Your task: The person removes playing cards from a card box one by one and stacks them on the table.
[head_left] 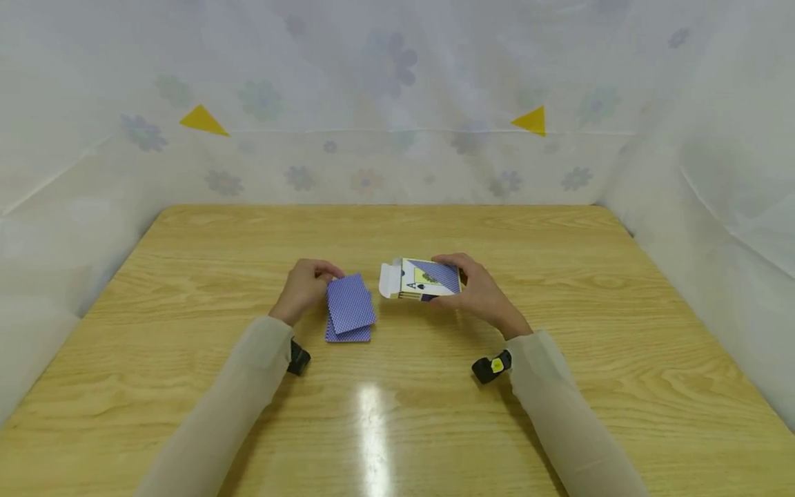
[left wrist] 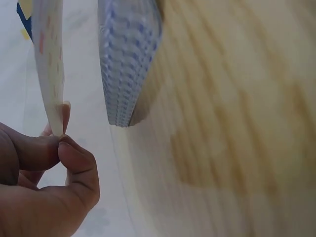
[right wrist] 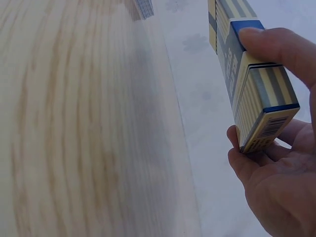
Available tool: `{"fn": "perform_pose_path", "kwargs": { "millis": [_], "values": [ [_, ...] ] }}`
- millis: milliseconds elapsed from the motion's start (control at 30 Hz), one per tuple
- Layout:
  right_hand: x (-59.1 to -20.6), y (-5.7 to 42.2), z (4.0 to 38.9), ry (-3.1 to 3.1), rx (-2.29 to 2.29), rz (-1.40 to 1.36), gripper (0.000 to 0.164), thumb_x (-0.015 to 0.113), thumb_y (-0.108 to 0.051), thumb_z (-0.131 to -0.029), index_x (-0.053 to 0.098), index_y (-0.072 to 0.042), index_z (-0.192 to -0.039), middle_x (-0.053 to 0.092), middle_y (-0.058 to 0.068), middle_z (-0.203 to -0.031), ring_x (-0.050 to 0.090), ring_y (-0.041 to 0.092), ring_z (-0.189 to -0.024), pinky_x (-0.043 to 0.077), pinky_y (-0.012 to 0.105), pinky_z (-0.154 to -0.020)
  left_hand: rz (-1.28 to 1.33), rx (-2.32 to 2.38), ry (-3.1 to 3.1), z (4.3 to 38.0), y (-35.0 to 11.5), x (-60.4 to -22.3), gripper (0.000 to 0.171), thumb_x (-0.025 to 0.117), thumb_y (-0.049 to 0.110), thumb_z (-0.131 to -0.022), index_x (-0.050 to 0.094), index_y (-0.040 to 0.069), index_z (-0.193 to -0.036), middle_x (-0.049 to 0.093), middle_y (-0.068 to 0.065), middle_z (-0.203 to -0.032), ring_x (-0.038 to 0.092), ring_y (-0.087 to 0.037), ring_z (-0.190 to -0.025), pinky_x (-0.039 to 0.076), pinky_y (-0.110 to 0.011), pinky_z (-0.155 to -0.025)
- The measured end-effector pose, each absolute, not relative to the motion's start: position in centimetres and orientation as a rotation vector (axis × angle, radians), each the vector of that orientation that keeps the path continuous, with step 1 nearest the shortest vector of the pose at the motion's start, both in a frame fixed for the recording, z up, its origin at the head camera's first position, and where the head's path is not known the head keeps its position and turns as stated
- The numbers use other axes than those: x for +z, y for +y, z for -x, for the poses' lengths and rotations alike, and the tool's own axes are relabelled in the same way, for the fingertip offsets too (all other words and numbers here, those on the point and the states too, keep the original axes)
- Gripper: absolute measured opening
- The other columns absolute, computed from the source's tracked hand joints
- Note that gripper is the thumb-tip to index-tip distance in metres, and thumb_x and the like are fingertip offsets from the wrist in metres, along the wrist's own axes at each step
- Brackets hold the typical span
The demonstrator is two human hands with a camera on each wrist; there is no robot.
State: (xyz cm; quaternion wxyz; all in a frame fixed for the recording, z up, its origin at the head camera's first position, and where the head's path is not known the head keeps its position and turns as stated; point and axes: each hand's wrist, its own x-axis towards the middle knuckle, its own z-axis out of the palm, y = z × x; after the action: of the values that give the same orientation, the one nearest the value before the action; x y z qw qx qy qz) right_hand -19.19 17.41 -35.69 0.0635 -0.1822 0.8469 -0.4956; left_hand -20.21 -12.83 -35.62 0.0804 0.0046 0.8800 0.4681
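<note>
By its corner, my left hand (head_left: 306,286) pinches a playing card (head_left: 350,302) with a blue patterned back. Edge-on in the left wrist view, that playing card (left wrist: 51,74) stands apart from the deck (left wrist: 129,54). The deck (head_left: 348,337) lies on the table, partly covered by the held card in the head view. Off to the right, my right hand (head_left: 477,293) grips a card box (head_left: 431,278) between thumb and fingers. The box's white end flap (head_left: 390,279) is open and points left; its striped end (right wrist: 269,89) shows in the right wrist view.
The wooden table (head_left: 397,428) has a floral white curtain (head_left: 373,166) behind it and sheeting at both sides. Two yellow triangles, one at left (head_left: 203,121) and one at right (head_left: 532,121), are on the curtain. Black bands sit on both wrists.
</note>
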Motion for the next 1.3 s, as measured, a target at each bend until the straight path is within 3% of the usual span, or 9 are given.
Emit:
{"fn": "perform_pose_path", "kwargs": {
  "millis": [167,500,633,767,900,1167,1300],
  "values": [
    [-35.81,17.48,19.11,2.567,-1.486,0.554,0.069,0.079,-0.01,-0.075,0.048,-0.005,-0.137,0.046,0.014,-0.134,0.046,0.029,-0.109,0.038,0.043,-0.096,-0.098,1.324,2.661,20.38,-12.74,-35.68,0.03,0.04,-0.001,-0.097,0.068,-0.002,-0.105,0.061,-0.02,-0.117,0.047,-0.022,-0.086,0.037,-0.029,-0.072],
    [-35.94,17.56,19.04,2.576,-1.484,0.556,0.071,0.079,-0.008,-0.075,0.047,-0.004,-0.138,0.047,0.015,-0.132,0.046,0.029,-0.108,0.038,0.044,-0.096,-0.134,1.244,2.669,20.52,-12.2,-35.29,0.028,0.042,-0.001,-0.096,0.069,-0.002,-0.1,0.061,-0.02,-0.119,0.043,-0.017,-0.072,0.037,-0.025,-0.063],
    [-35.98,17.5,19.04,2.565,-1.495,0.568,0.071,0.079,-0.008,-0.075,0.046,-0.003,-0.138,0.046,0.016,-0.133,0.045,0.029,-0.109,0.038,0.046,-0.097,-0.152,1.221,2.679,20.59,-12.37,-35.45,0.027,0.042,-0.002,-0.095,0.068,-0.003,-0.102,0.062,-0.019,-0.11,0.044,-0.017,-0.071,0.038,-0.025,-0.062],
    [-36.04,17.5,19.06,2.551,-1.504,0.568,0.071,0.079,-0.009,-0.075,0.047,-0.003,-0.138,0.046,0.015,-0.135,0.045,0.029,-0.111,0.037,0.047,-0.098,-0.193,1.179,2.681,20.61,-12.74,-35.7,0.02,0.051,0.002,-0.093,0.066,-0.004,-0.106,0.062,-0.016,-0.094,0.051,-0.018,-0.076,0.041,-0.024,-0.063],
    [-36.14,17.58,19.17,2.549,-1.503,0.568,0.071,0.079,-0.009,-0.075,0.047,-0.004,-0.138,0.046,0.014,-0.135,0.046,0.029,-0.111,0.038,0.045,-0.097,-0.221,1.165,2.669,20.62,-12.93,-35.81,0.021,0.062,0.006,-0.089,0.065,-0.003,-0.108,0.061,-0.014,-0.093,0.054,-0.021,-0.083,0.044,-0.025,-0.066],
    [-36.13,17.77,19.17,2.572,-1.484,0.582,0.07,0.079,-0.009,-0.075,0.047,-0.004,-0.138,0.047,0.015,-0.134,0.046,0.028,-0.111,0.038,0.044,-0.097,-0.238,1.153,2.669,20.62,-12.77,-35.65,0.019,0.063,0.005,-0.089,0.069,-0.001,-0.106,0.059,-0.015,-0.101,0.051,-0.023,-0.091,0.043,-0.029,-0.074],
    [-36.22,17.87,19.16,2.574,-1.485,0.591,0.07,0.079,-0.009,-0.076,0.046,-0.002,-0.137,0.046,0.016,-0.134,0.046,0.029,-0.111,0.039,0.044,-0.097,-0.27,1.146,2.667,20.71,-12.58,-35.67,0.017,0.064,0.003,-0.088,0.069,-0.001,-0.103,0.059,-0.013,-0.095,0.051,-0.022,-0.086,0.042,-0.028,-0.072]
  ]
}}
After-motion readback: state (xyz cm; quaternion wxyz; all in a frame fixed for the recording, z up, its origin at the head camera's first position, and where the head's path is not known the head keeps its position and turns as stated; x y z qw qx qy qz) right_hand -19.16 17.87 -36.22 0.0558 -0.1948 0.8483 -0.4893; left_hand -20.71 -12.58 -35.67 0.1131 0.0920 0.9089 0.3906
